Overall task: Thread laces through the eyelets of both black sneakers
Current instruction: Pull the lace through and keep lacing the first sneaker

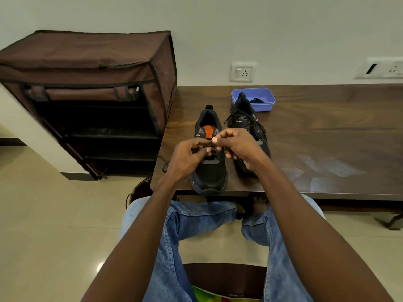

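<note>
Two black sneakers stand side by side near the front edge of a dark wooden table. The left sneaker has an orange insole and an open tongue area. The right sneaker has laces crossed through its eyelets. My left hand and my right hand meet over the middle of the left sneaker, and each pinches the black lace between thumb and fingers. A loose end of the lace hangs off the table's left edge.
A blue plastic tub behind the right sneaker holds a dark bundle of lace. A brown fabric shoe rack stands on the floor to the left of the table. My legs in jeans are under the table edge.
</note>
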{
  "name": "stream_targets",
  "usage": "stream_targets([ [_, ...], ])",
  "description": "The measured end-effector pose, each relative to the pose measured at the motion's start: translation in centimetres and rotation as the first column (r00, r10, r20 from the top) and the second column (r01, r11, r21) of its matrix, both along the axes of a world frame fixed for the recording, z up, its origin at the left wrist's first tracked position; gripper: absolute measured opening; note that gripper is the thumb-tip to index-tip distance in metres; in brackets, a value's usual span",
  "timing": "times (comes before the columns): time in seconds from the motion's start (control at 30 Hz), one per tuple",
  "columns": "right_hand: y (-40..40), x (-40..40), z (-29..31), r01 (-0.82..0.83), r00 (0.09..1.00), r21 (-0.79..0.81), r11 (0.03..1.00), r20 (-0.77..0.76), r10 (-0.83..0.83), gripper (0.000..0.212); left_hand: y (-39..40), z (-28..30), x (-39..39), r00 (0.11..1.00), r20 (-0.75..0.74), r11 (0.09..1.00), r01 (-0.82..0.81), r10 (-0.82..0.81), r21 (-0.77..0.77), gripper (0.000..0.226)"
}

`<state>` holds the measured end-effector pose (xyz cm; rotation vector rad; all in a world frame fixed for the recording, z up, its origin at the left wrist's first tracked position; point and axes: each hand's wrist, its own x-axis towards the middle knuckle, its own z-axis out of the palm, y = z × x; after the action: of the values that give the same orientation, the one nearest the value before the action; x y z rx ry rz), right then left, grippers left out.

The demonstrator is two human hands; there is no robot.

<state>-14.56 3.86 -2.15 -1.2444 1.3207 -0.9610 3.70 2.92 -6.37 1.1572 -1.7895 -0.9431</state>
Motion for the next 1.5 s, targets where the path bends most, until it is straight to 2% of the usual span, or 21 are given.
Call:
stream_targets([
  [0.13,-0.3,-1.4,0.1,0.058,0.998,0.036,0.998,-0.009,-0.058,0.01,0.8,-0.1,1.3,0.974,-0.186,0.989,-0.113,0.128,0.092,0.014],
  [0.27,-0.6,-1.7,-0.1,0.065,0.997,0.054,0.996,0.043,-0.067,0.016,1.4,0.9,1.8,0.946,-0.173,0.961,-0.263,0.274,0.086,0.016],
  [0.33,-0.6,-1.2,-0.5,0.106,0.994,0.039,0.994,0.003,-0.106,0.007,1.1,1.1,1.8,0.938,-0.046,0.937,-0.34,0.344,0.077,0.014],
  [0.37,-0.6,-0.9,-0.9,0.132,0.99,0.019,0.991,-0.054,-0.131,0.006,0.8,1.1,1.9,0.924,0.082,0.923,-0.379,0.373,0.073,0.013],
  [0.43,-0.8,-0.6,-1.6,0.175,0.965,-0.029,0.984,-0.192,-0.177,0.012,0.4,1.2,1.9,0.835,0.368,0.886,-0.46,0.41,0.058,0.012],
  [0.47,-0.9,-0.4,-1.9,0.183,0.958,-0.028,0.983,-0.22,-0.185,0.014,0.2,1.3,1.8,0.79,0.461,0.883,-0.468,0.404,0.028,0.01],
  [0.5,-1.0,-0.3,-2.0,0.179,0.963,0.0,0.984,-0.203,-0.176,0.012,0.0,1.5,1.6,0.781,0.492,0.9,-0.435,0.385,-0.015,0.017],
  [0.57,-1.2,-0.1,-2.2,0.153,0.986,0.076,0.985,-0.077,-0.147,0.012,-0.5,1.9,1.0,0.842,0.451,0.953,-0.29,0.296,-0.085,0.036],
  [0.63,-1.2,0.2,-2.2,0.143,0.987,0.129,0.981,0.055,-0.151,0.014,-0.5,2.4,0.1,0.922,0.349,0.984,-0.137,0.17,-0.118,0.035],
  [0.7,-1.1,0.4,-2.0,0.15,0.976,0.122,0.981,0.141,-0.167,0.016,-0.5,2.3,-0.6,0.949,0.303,0.992,-0.06,0.092,-0.112,0.031],
  [0.83,-1.1,0.5,-2.0,0.171,0.967,0.101,0.98,0.171,-0.187,0.026,-0.9,1.3,-1.1,0.981,0.187,0.996,-0.042,0.055,-0.073,0.021],
  [1.0,-1.6,0.5,-2.0,0.174,0.976,0.104,0.979,0.116,-0.186,0.024,-1.0,0.5,-1.3,0.995,0.063,0.991,-0.069,0.076,-0.115,0.017],
  [1.07,-1.7,0.7,-2.2,0.189,0.973,0.082,0.979,0.12,-0.198,0.016,-1.4,-0.3,-1.4,0.982,0.1,0.974,-0.142,0.161,-0.174,0.013],
  [1.13,-2.2,0.8,-2.7,0.255,0.966,0.035,0.966,0.044,-0.256,0.003,-2.1,-1.1,-1.5,0.932,0.174,0.933,-0.274,0.317,-0.232,0.011],
  [1.2,-2.9,0.6,-3.4,0.34,0.937,-0.007,0.94,-0.082,-0.339,0.008,-2.6,-1.3,-1.8,0.88,0.256,0.9,-0.327,0.401,-0.288,0.014],
  [1.33,-3.5,0.4,-4.2,0.395,0.901,-0.022,0.918,-0.186,-0.392,0.01,-3.1,-0.9,-2.3,0.838,0.38,0.891,-0.244,0.392,-0.383,0.017],
  [1.5,-3.4,0.7,-4.7,0.35,0.918,0.017,0.937,-0.206,-0.339,0.008,-3.6,-0.6,-2.5,0.824,0.451,0.921,-0.198,0.342,-0.336,0.016],
])
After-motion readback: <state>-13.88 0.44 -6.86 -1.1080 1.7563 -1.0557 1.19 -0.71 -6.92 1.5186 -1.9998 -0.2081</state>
